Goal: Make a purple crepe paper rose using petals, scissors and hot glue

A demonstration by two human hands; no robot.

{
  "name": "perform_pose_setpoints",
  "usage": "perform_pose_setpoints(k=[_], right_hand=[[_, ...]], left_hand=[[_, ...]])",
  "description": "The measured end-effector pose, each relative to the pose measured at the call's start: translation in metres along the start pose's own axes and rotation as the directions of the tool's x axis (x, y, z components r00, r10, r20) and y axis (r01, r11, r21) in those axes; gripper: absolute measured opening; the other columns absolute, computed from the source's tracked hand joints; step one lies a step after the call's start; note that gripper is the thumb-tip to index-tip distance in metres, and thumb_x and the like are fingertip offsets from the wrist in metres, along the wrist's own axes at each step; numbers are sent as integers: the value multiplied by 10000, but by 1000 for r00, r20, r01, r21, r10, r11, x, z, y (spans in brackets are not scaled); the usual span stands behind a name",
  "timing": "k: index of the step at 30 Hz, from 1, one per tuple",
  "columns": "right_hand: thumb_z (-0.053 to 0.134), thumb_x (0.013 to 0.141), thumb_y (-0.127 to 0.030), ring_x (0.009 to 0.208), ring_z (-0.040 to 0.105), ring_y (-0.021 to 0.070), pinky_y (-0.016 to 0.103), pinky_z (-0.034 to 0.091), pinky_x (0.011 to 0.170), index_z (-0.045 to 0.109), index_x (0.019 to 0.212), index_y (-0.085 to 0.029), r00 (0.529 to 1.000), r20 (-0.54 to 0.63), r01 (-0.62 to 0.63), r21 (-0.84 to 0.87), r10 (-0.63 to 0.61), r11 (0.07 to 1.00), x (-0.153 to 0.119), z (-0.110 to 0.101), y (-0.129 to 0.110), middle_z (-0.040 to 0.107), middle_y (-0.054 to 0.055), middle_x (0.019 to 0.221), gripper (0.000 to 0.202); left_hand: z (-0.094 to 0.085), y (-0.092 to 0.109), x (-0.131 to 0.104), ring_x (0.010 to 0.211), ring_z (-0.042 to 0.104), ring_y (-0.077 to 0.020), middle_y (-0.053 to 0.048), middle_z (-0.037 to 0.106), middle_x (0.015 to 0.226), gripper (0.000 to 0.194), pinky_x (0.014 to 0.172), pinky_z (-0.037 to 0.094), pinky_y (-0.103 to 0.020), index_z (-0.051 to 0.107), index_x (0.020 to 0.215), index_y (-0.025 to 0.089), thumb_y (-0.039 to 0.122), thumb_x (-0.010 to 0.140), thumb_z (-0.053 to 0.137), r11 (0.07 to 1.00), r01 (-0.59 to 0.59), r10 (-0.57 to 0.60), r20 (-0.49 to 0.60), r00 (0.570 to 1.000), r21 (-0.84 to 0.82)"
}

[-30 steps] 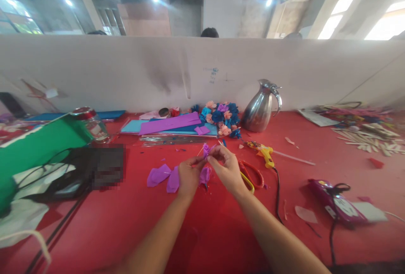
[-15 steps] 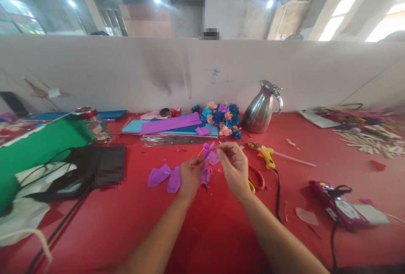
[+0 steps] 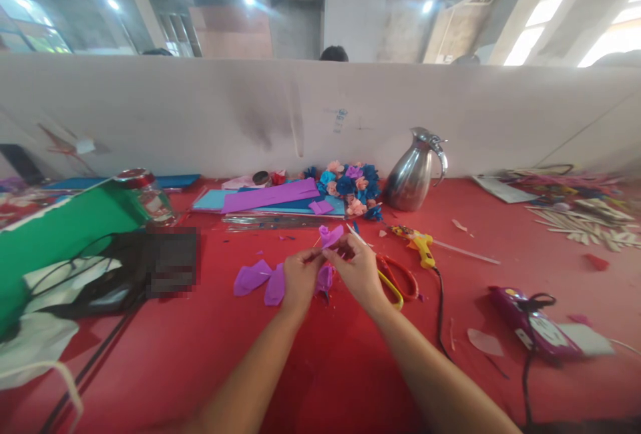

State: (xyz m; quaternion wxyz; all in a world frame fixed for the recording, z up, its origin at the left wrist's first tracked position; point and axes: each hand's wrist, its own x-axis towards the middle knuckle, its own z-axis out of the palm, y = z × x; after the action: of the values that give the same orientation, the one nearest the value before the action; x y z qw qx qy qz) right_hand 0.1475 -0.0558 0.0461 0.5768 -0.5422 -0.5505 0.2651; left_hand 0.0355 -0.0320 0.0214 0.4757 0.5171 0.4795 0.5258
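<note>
A small purple paper flower stands up between my two hands over the red table. My left hand pinches its base from the left. On the other side my right hand presses its fingertips against the lower petals, close to the left fingers. Loose purple paper petals lie left of my left hand, and another purple piece shows between the wrists. Scissors with red and yellow handles lie beside my right hand, partly covered by it.
A yellow glue gun with a black cord lies to the right. Behind are folded purple crepe paper, a bunch of paper flowers and a steel jug. A purple power strip sits at right, a glass jar at left.
My right hand has moved left and down to meet my left hand at the flower's base. A petal now spreads around the flower, and more of the scissors shows.
</note>
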Motion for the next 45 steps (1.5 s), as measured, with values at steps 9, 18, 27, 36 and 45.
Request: perform_pose_setpoints(k=[9, 18, 27, 36, 45], right_hand=[[648, 719, -283, 566, 525, 132, 242, 405, 540, 591, 738, -198, 1000, 7, -21, -29, 21, 999, 0, -1, 0, 605, -23, 642, 104], [638, 713, -304, 591, 534, 142, 255, 409, 549, 661, 738, -182, 999, 35, -17, -50, 19, 999, 2, 0, 3, 639, 15, 698, 126], [559, 783, -288, 718, 595, 180, 278, 444, 644, 722, 814, -164, 997, 82, 8, 12, -9, 1000, 1, 0, 6, 676, 56, 776, 207], [604, 733, -283, 666, 572, 162, 256, 427, 577, 693, 813, -161, 998, 56, -34, 33, 32, 999, 0, 4, 8, 637, 39, 764, 171], [572, 780, -298, 697, 589, 184, 289, 447, 645, 721, 802, -158, 998, 52, -20, 67, 16, 998, 0, 0, 6, 685, 61, 770, 205]], left_hand=[[-2, 0, -2, 724, 662, -210, -21, 743, 718, 200, 665, 466, -276, 777, 783, 211, 328, 708, 634, 982, -113, 116, -9, 993, 152], [-6, 3, 2, 750, 681, -226, -48, 759, 766, 168, 709, 473, -298, 767, 766, 199, 295, 697, 649, 965, -101, 125, -88, 988, 240], [-6, 7, -2, 737, 680, -208, -40, 761, 783, 159, 730, 483, -303, 763, 762, 217, 312, 747, 636, 915, -178, 221, -81, 972, 361], [-6, 7, -5, 736, 679, -221, -60, 761, 795, 174, 706, 473, -302, 774, 775, 216, 314, 757, 631, 888, -217, 258, -48, 965, 406], [-4, 5, 0, 737, 690, -219, -23, 761, 752, 166, 695, 484, -289, 777, 791, 228, 324, 704, 674, 970, -97, 119, -85, 989, 225]])
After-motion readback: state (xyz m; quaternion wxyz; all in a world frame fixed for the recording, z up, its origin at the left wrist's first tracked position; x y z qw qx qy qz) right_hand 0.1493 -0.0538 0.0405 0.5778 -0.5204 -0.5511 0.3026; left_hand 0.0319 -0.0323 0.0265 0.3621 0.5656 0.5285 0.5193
